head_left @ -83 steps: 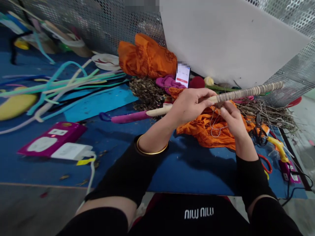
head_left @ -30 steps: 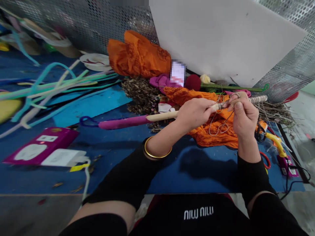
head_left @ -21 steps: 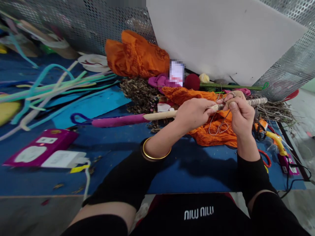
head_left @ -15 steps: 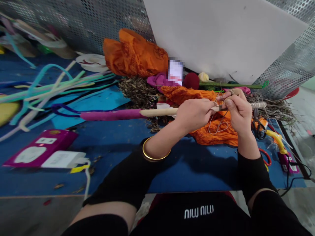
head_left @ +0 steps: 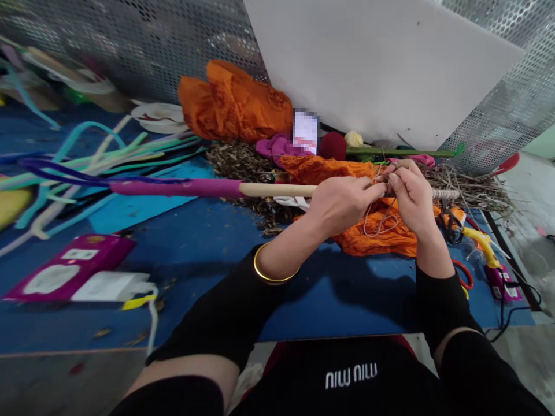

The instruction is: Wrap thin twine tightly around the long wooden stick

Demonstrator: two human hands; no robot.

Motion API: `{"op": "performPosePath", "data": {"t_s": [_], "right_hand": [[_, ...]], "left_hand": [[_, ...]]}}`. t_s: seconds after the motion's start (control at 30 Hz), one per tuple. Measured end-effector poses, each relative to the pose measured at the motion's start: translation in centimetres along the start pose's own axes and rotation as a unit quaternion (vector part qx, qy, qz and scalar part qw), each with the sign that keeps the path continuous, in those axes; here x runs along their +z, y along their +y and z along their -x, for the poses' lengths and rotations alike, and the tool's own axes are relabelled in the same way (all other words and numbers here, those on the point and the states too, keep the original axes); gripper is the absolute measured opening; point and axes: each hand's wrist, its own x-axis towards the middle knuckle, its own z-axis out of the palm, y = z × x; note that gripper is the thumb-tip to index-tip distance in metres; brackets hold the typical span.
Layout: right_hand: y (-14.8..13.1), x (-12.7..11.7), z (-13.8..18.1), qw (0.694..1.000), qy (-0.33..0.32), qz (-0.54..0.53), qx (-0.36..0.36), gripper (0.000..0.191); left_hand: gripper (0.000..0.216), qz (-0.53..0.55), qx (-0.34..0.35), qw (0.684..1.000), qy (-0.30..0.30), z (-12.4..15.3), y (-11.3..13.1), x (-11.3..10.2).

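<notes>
A long pale wooden stick (head_left: 277, 190) lies level above the table, its left part wrapped in magenta material (head_left: 182, 188) with a dark blue loop (head_left: 65, 173) at the tip. My left hand (head_left: 340, 202) is closed around the stick's middle. Close beside it, my right hand (head_left: 411, 196) is closed, thumb and fingers pinched at the stick, apparently on thin string (head_left: 379, 225) that hangs below in loose loops. Pale cord winding (head_left: 446, 194) covers the stick's right end. The fingertips hide the spot where string meets stick. Orange cloth (head_left: 373, 242) lies beneath both hands.
Dried twigs (head_left: 477, 188) and a yellow glue gun (head_left: 485, 242) with a black cable are at the right. A phone (head_left: 306, 132) leans at the back near an orange bundle (head_left: 234, 104). Foam-like strips (head_left: 99, 150) and a purple box (head_left: 73, 263) occupy the left.
The stick's left, magenta end has risen and shifted left, so the stick is more level. Both hands stay close together, with the fingertips drawn slightly nearer each other.
</notes>
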Motion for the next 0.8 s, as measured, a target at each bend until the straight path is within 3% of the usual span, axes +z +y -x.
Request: {"op": "performPosePath", "data": {"t_s": [0.1, 0.3, 0.57, 0.8], "right_hand": [[-0.1, -0.3, 0.0, 0.999, 0.027, -0.037, 0.014, 0.04], [-0.7, -3.2, 0.0, 0.969, 0.151, -0.169, 0.102, 0.031], [-0.9, -4.5, -0.6, 0.958, 0.191, -0.165, 0.134, 0.034], [-0.6, -5.7, -0.9, 0.942, 0.255, -0.166, 0.143, 0.026]], "left_hand": [[0.032, 0.012, -0.012, 1.0, 0.006, -0.1, -0.2, -0.1], [0.031, 0.042, -0.087, 0.995, 0.012, -0.3, -1.4, -1.1], [0.035, 0.118, -0.123, 0.985, 0.028, -0.5, -2.4, -3.1], [0.034, 0.11, -0.133, 0.985, 0.012, -0.6, -2.5, -3.6]]}}
